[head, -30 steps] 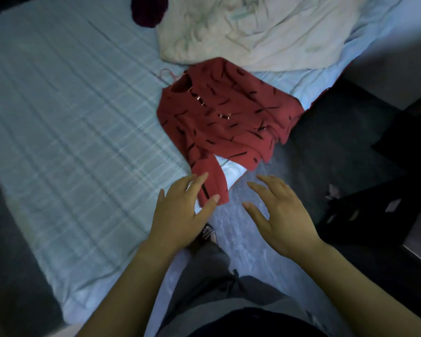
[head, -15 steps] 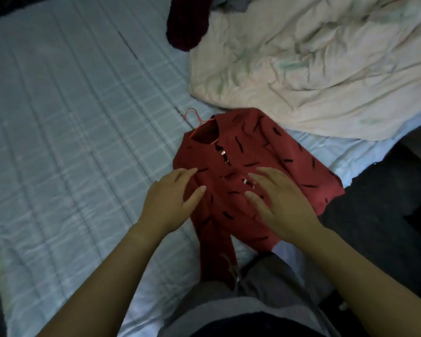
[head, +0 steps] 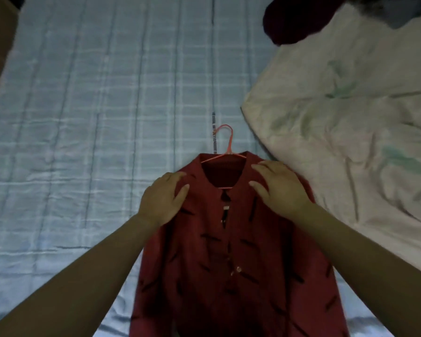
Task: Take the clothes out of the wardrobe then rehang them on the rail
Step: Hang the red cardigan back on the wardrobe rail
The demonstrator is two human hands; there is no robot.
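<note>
Our left hand and right hand rest flat, fingers relaxed, on the shoulders of the red shirt. It is soft cloth flecked with dark dashes, on a thin pink hanger, spread over the checked pale-blue sheet beside a crumpled cream quilt. Half a second ago the shirt lay skewed and bunched; now it lies straight.

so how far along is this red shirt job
Done: the red shirt lies on the bed, out of the wardrobe, with the pink hanger in its neck. In hand: left hand and right hand rest flat on its shoulders. Left: carrying it to the rail, not in view.
</note>
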